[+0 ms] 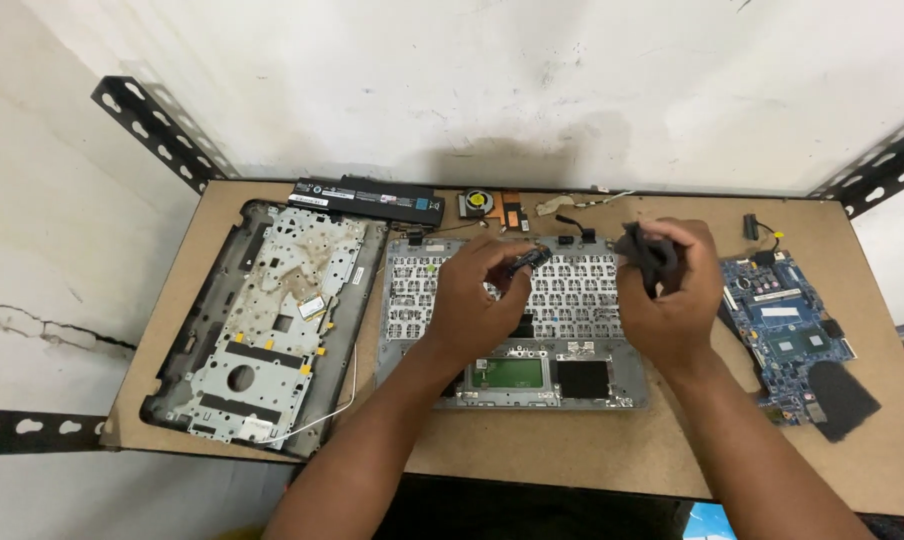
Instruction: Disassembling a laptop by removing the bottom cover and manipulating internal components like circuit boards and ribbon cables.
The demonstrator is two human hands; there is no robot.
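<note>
My left hand [477, 295] pinches a small dark elongated part [528, 261] between thumb and fingers, above the grey laptop keyboard frame [412, 300] that lies face down at the middle of the board. My right hand [677, 290] grips a crumpled black piece of material [647, 250] just to the right of that part. Both hands hover over the frame's back side, which shows rows of key cut-outs, a green trackpad board [512, 373] and a black patch [583, 378].
A dark laptop bottom case [262, 320] with a metal plate lies at the left. Along the back sit a black battery [367, 197], a fan with copper heat pipe [492, 205] and loose cables. A blue motherboard [787, 330] lies at the right. The wooden table [592, 455] meets a white wall.
</note>
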